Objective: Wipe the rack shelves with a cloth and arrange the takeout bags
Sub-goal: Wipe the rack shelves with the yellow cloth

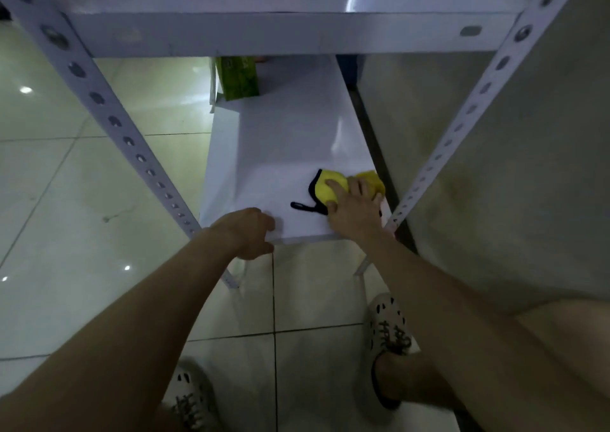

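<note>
cloth: yellow, black-trimmed, front right of lower shelf
feel: looks soft, light, bunchy, so press the middle
right hand: fingers spread flat on it
left hand: grips shelf's front edge

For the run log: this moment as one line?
step: wipe lower shelf | right hand: pressing yellow cloth, front right | left hand: gripping shelf's front edge | green bag: at back

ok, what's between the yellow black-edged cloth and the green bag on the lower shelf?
Head view: only bare white metal shelf between yellow cloth and green bag.
</note>
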The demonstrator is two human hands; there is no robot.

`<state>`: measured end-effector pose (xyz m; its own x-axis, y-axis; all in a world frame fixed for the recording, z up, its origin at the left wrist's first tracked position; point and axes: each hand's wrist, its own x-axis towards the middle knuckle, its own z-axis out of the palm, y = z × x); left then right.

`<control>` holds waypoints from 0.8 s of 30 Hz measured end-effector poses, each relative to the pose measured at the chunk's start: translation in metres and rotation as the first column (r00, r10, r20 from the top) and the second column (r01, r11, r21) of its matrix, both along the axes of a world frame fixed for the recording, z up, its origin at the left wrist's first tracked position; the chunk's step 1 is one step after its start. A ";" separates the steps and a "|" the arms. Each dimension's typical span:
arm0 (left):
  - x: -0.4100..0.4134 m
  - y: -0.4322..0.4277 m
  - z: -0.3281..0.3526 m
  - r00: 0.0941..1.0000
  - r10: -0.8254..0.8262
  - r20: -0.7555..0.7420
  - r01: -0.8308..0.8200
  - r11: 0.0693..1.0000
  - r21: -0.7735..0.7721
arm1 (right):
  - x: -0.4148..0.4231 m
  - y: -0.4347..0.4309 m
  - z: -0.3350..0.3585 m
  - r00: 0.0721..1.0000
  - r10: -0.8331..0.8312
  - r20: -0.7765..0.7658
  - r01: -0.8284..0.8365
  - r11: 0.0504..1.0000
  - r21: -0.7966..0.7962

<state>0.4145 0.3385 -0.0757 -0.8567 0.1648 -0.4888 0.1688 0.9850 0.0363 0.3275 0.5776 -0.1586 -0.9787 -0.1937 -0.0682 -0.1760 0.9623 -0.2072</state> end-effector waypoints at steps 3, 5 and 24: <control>0.025 0.000 0.009 0.998 0.012 -0.057 -0.012 1.000 -0.002 | 0.050 0.008 -0.007 0.995 0.095 -0.032 -0.094 0.994 0.059; 0.044 -0.003 0.013 0.994 0.030 -0.100 -0.028 0.999 0.023 | 0.060 0.010 -0.003 0.991 0.135 -0.012 -0.133 0.988 0.075; 0.165 -0.037 0.100 0.894 0.315 -0.318 -0.268 0.946 0.183 | 0.139 -0.031 0.132 0.919 0.387 -0.073 -0.390 0.920 -0.031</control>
<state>0.5793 0.3012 0.0239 -0.9854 -0.0752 -0.1525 -0.0997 0.9821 0.1600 0.4670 0.5463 -0.0266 -0.8279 -0.5608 0.0090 -0.5483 0.8058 -0.2237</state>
